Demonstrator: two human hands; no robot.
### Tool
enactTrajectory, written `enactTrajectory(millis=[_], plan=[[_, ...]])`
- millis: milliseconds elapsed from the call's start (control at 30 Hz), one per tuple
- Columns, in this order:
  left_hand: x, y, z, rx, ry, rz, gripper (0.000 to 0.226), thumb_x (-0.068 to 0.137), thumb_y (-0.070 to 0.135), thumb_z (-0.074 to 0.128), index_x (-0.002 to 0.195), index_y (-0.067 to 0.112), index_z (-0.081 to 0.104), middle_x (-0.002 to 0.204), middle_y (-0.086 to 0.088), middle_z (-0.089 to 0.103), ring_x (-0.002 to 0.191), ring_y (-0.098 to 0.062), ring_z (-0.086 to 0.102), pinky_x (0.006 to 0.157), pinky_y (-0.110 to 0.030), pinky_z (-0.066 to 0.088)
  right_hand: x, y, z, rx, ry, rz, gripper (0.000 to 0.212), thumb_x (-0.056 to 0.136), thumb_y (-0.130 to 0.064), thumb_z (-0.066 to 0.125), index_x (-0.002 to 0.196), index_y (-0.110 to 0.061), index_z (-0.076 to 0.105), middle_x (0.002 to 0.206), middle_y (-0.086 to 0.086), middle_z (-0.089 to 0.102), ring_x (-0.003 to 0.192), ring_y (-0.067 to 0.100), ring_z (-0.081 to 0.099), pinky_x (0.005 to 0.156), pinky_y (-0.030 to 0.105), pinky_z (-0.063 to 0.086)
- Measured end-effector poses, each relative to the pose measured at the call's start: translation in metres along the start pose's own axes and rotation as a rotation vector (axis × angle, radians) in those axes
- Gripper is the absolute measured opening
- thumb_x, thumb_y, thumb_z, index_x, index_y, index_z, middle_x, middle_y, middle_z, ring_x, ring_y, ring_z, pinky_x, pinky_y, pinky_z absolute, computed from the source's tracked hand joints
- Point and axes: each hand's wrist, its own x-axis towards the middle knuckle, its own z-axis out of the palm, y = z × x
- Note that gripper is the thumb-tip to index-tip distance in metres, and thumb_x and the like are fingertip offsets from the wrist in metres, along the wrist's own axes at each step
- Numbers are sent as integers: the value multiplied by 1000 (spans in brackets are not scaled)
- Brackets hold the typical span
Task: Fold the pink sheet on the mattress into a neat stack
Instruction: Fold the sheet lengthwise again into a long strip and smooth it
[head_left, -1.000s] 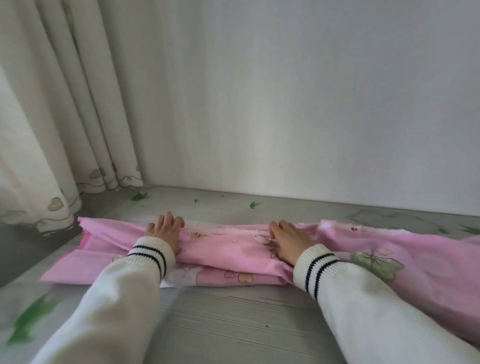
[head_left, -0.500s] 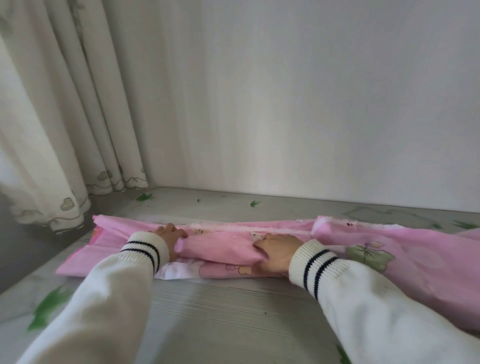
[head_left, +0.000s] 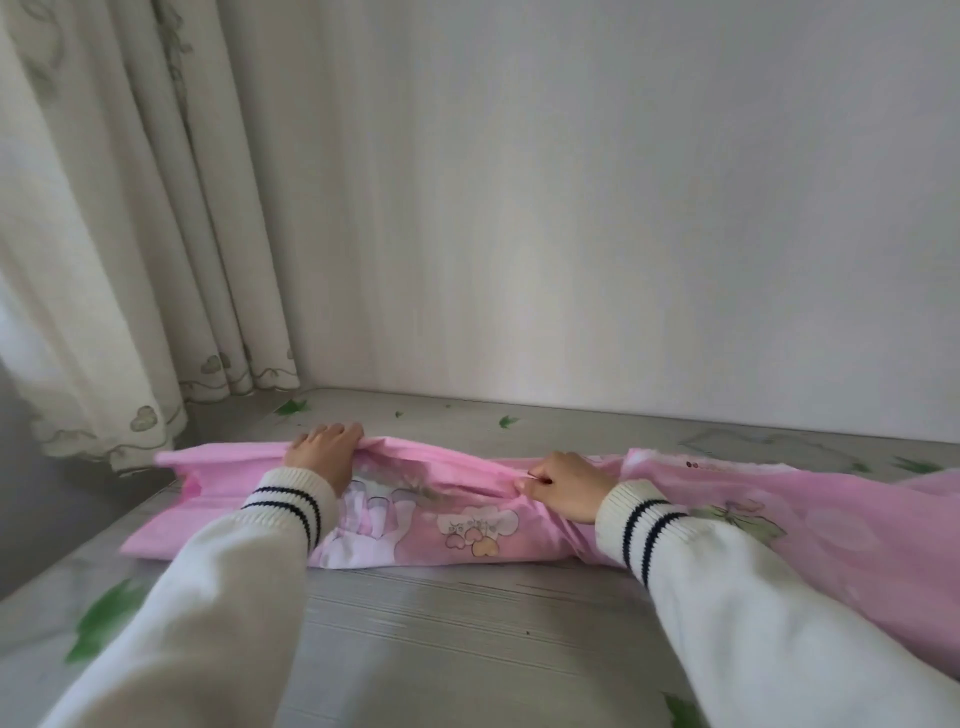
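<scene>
- Pink sheet (head_left: 467, 519) lay across the mattress (head_left: 467, 634) as a long, narrow folded band, running left to right, near the far edge by the wall (head_left: 571, 208).
- Right part of the sheet spread wider and looser, running off the frame's right side.
- Cartoon print and heart shapes showed on the band's middle section, between the two hands.
- Left hand (head_left: 324, 454) sat on the far edge of the band, fingers curled together over the fabric's top fold, gripping it.
- Right hand (head_left: 566, 486) was closed in a loose fist on a bunched ridge of the sheet, thumb and fingers pinched on the fabric.
- Both arms were in white sleeves (head_left: 208, 597) with ribbed cuffs carrying two dark stripes.
- Mattress surface was grey with green leaf marks; near strip in front of the sheet was bare.
- Cream curtain (head_left: 130, 234) hung at the left, its scalloped hem near the sheet's left end; contact could not be told.
</scene>
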Motion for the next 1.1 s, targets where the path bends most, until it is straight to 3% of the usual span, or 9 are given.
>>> enactTrajectory(millis=[133,200,267,333,567,733,833,967,1100], plan=[[-2,3,8,46,-58,7,30,94,10,37,123,14,44,129,-5,51,123,-21,46,105,-33,33,-2,0,7,-100,-31,8,36,99,-34,34,74,-15,51,64,0,50,51,12,46,61,25,49],[-4,2,17,78,-131,20,33,94,12,39,126,17,42,131,-4,50,125,-21,45,107,-35,32,-2,2,17,-233,-16,-21,33,99,-32,33,112,-12,55,109,9,59,93,18,60,93,33,50],[-5,1,28,83,-208,24,37,94,18,43,130,19,40,134,-2,48,127,-21,45,110,-36,31,-2,4,26,-352,-43,-45,45,99,-33,30,142,-18,32,148,6,34,133,22,39,112,43,32],[-6,-1,36,79,-262,46,47,93,23,48,137,23,35,140,-1,42,130,-20,42,113,-37,29,0,8,32,-425,-98,-43,53,99,-41,23,149,-26,13,158,-1,13,145,21,18,119,45,15],[-14,-3,39,14,-427,57,59,95,20,38,146,35,14,157,8,13,145,-17,18,117,-49,14,0,15,42,-508,-185,38,61,95,-55,11,147,-33,-12,158,-4,-13,147,19,-4,117,41,-4],[-15,-4,21,-272,-363,-3,40,101,18,26,138,25,41,143,-5,47,112,-17,56,96,-27,43,0,-10,31,-256,-149,-5,63,92,-61,12,149,-32,10,158,-2,12,146,22,16,119,44,7],[-13,-12,22,-272,-299,-85,40,102,17,25,136,8,44,143,-13,45,129,-26,45,110,-33,32,8,-33,37,-198,-55,-69,60,95,-54,4,147,-29,20,156,-1,21,144,21,22,120,45,5],[-13,-26,28,-76,-360,-127,43,102,24,23,143,15,33,152,-7,33,138,-24,34,116,-44,25,26,-54,58,-115,25,-86,51,101,-40,16,120,-10,52,118,14,62,99,24,64,97,42,49],[-5,-46,48,1,-465,-108,49,100,36,18,148,35,11,159,7,-1,148,-21,6,114,-62,5,36,-51,70,-202,-17,-122,43,100,-37,27,135,-22,47,144,7,46,126,28,50,108,42,37]])
